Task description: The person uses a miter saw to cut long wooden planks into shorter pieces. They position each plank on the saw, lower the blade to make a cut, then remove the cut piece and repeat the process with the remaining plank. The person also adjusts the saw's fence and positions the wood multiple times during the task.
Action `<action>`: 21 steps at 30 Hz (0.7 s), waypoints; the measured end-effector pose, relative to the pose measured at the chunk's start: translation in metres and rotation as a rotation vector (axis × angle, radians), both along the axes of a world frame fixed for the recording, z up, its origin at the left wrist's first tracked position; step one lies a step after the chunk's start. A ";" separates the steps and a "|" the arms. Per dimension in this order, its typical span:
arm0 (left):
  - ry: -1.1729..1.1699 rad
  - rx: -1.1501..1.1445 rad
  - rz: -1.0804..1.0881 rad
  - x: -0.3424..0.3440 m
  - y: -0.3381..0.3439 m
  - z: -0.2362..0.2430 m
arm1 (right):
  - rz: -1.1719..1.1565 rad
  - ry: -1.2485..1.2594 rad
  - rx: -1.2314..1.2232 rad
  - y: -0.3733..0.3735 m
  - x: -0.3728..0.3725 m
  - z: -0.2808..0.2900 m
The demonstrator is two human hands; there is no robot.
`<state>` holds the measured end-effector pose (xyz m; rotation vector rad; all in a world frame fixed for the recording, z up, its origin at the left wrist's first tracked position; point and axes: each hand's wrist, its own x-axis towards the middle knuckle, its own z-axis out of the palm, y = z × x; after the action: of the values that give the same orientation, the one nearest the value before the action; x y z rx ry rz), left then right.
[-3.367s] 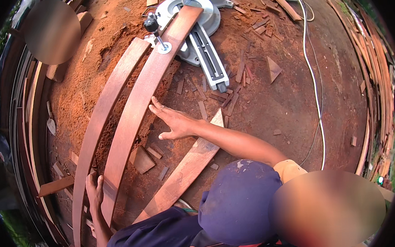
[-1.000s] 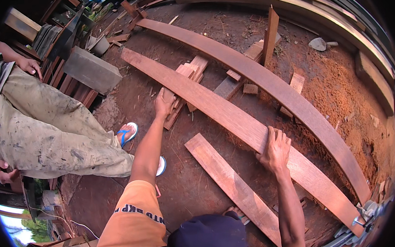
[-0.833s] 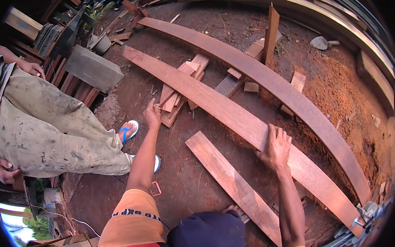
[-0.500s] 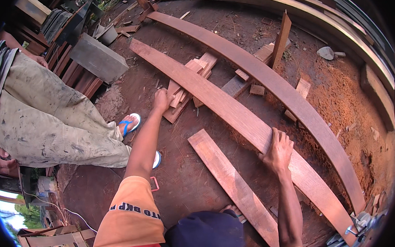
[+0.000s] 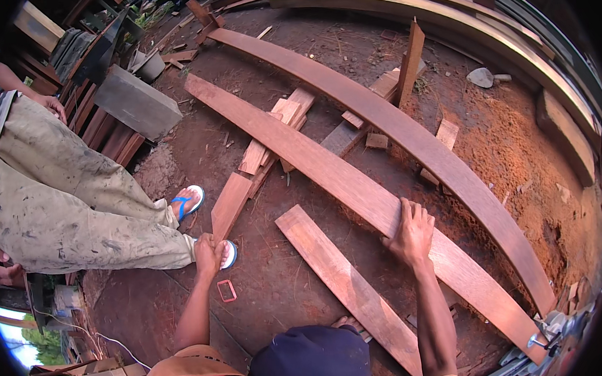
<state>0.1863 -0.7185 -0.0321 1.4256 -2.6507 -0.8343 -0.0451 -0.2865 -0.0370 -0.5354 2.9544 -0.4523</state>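
Fingers of the left hand (image 5: 210, 252) wrap the near end of a short reddish board (image 5: 232, 204), which lies on the dirt ground (image 5: 279, 286) angled away toward a small pile of offcuts (image 5: 277, 131). The right hand (image 5: 410, 233) lies spread and flat on a long curved plank (image 5: 356, 188). A straight plank (image 5: 348, 288) rests between the forearms. Another person's legs, in stained trousers (image 5: 61, 203) and blue sandals (image 5: 186, 202), stand at the left.

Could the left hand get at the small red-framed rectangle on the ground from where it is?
Probably yes: the left hand grips a short plank, and the red-framed rectangle lies just below it on bare ground, nothing between.
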 end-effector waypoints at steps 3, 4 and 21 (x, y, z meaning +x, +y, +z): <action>0.104 -0.112 -0.048 0.095 -0.010 -0.034 | 0.050 0.012 -0.028 -0.020 0.006 0.004; 0.094 -0.179 -0.102 0.106 -0.009 -0.044 | 0.047 0.023 -0.033 -0.021 0.007 0.004; 0.181 -0.074 -1.950 -0.216 0.366 0.144 | -1.319 0.649 -1.059 0.181 0.152 -0.026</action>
<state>-0.0299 -0.3521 0.1117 -1.6124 -2.9560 -0.5686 0.1071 -0.1053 -0.0628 1.6654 2.8204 -2.2633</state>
